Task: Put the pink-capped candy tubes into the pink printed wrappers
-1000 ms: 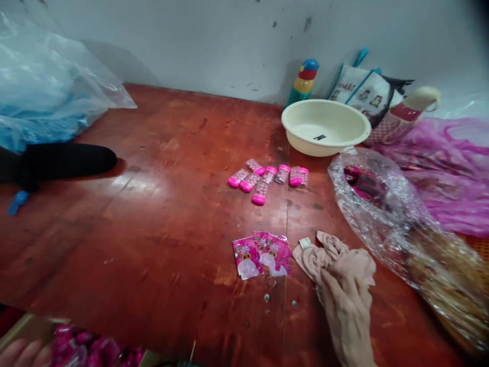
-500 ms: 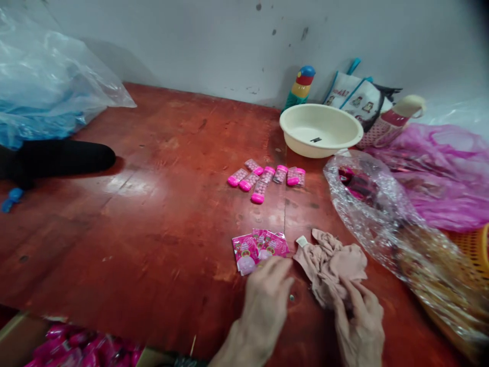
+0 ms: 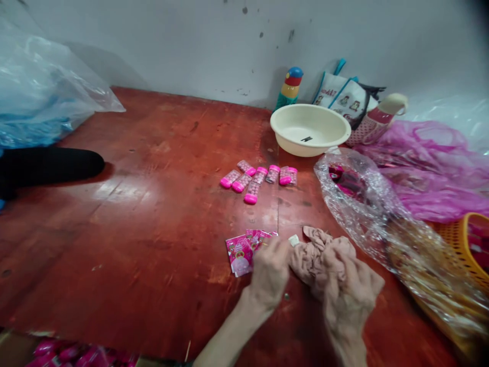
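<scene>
My left hand [image 3: 269, 275] is closed, its fingers curled down over the right side of several pink printed packets [image 3: 240, 254]. Whatever its fingertips hold, if anything, is hidden. To the right, my right hand [image 3: 351, 293] has its fingers bent into a crumpled beige cloth [image 3: 308, 261] and grips it. A small white tag [image 3: 294, 240] shows at the cloth's left edge. Beyond the packets lie several small clear tubes of pink beads with bright pink caps [image 3: 252, 192].
A cream basin [image 3: 305, 148] stands near the wall, with a colourful bottle [image 3: 290, 89] behind it. Clear plastic wrap [image 3: 367, 224], pink bags [image 3: 428, 173] and a yellow basket [image 3: 458, 239] line the right. A black rod-like object [image 3: 53, 165] lies left; a box of pink items [image 3: 76, 354] sits below.
My left hand has moved up onto the packets and its fingers have curled. The right hand has shifted further onto the cloth, bunching it. The view has swung slightly right.
</scene>
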Demonstrator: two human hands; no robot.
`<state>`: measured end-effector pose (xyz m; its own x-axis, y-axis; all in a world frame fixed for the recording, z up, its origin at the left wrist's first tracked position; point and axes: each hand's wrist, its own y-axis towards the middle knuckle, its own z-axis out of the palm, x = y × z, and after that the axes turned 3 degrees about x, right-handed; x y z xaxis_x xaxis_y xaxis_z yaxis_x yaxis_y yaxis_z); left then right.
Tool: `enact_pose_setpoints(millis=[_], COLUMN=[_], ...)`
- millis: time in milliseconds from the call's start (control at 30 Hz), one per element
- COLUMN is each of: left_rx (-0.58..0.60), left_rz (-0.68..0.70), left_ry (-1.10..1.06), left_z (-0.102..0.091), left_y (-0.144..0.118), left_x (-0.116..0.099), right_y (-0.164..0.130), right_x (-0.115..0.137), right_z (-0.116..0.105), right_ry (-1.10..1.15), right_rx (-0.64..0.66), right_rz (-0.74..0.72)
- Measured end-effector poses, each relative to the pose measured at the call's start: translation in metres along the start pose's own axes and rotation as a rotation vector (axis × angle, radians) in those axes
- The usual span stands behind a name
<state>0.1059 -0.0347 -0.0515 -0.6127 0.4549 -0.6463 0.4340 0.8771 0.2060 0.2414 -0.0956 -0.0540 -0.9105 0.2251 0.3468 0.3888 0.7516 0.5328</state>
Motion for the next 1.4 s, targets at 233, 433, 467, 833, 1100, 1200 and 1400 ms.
enact_pose_setpoints(millis=[233, 433, 467, 833, 1100, 1200, 1400], left_rx=[-0.033, 0.137, 0.151, 0.083, -0.004, -0.072, -0.159], left_rz=[-0.215, -0.025, 0.001, -0.222, -0.575, -0.589, -0.657], left_ry=[0.487, 0.564, 0.541, -0.577, -1.201, -1.268, -1.418], left_z=[-0.037, -0.023, -0.023, -0.066, -0.050, -0.050, -0.047], left_y=[-0.031, -0.028, -0.024, -0.011, -0.016, -0.018, -0.019], left_x=[0.065, 0.075, 0.078, 0.045, 0.035, 0.032, 0.032], right_y=[-0.018, -0.019, -0.018, -0.022, -0.018, -0.022, -0.025], right_x=[0.070, 0.063, 0.061, 0.056, 0.076, 0.082, 0.090], right_z=[0.051, 0.058, 0.056, 0.032, 0.028, 0.033, 0.033], right_ry=[0.317, 0.350, 0.370, 0.513, 0.858, 0.976, 0.947], right_rx=[0.324, 0.278, 0.265, 0.068, 0.403, 0.483, 0.493], right_rz=[-0.027, -0.051, -0.058, -0.250, 0.256, 0.385, 0.334])
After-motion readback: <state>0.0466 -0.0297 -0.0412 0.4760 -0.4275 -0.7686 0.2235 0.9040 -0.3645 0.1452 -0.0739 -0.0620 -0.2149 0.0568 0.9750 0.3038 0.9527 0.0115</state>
